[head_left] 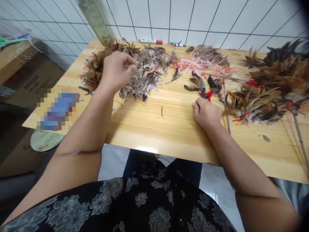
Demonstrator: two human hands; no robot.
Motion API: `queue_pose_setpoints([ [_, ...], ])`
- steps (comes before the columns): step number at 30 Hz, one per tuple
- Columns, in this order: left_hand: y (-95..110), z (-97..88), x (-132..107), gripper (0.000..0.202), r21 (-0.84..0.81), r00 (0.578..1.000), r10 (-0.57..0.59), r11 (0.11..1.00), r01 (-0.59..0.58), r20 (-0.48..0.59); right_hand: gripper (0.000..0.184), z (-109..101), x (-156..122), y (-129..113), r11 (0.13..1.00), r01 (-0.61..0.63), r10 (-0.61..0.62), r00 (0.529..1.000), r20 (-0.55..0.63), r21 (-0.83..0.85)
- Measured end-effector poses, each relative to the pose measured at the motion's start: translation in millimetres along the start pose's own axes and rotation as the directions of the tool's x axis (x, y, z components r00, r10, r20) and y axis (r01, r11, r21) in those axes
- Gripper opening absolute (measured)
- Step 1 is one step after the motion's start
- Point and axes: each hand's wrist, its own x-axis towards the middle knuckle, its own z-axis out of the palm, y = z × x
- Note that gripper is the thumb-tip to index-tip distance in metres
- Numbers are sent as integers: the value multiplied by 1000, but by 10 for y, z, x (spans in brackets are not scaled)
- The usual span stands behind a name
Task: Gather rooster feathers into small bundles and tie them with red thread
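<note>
My left hand (117, 70) hovers over a heap of brown and grey feathers (147, 72) at the back left of the table. Its thumb and fingers are pinched together; what they hold, if anything, is too small to make out. At the right, my right hand (207, 112) rests low over the wood, closed around a small bunch of dark feathers (199, 83). Red strands (209, 94) show at the base of that bunch, just above the fist. A thin stick (228, 120) lies beside this hand. Between the hands is one loose feather (162, 112).
Feather bundles on sticks (258, 103) cover the table's right side. Pink shredded strands (193, 65), a red-capped marker (151, 41) and a smaller blue one (178, 44) lie along the back. A tall greenish container (95, 22) stands by the tiled wall, cardboard boxes (36, 77) at left.
</note>
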Motion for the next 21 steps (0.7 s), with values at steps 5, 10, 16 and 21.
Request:
queue_pose_setpoints([
  [5,-56,-101,-438,23,181,997,-48,983,36,63,44,-8,5,14,1000,-23,23,1000,5,-6],
  [10,177,178,-482,10,297,994,-73,954,45,84,46,17,61,37,996,-86,86,996,-6,-18],
  [16,503,434,-279,20,556,949,-160,831,-18,272,48,-14,38,-109,999,-35,35,999,30,-28],
  [21,483,483,-246,31,587,930,-226,809,14,289,47,-196,-28,-370,996,89,-88,995,39,-14],
])
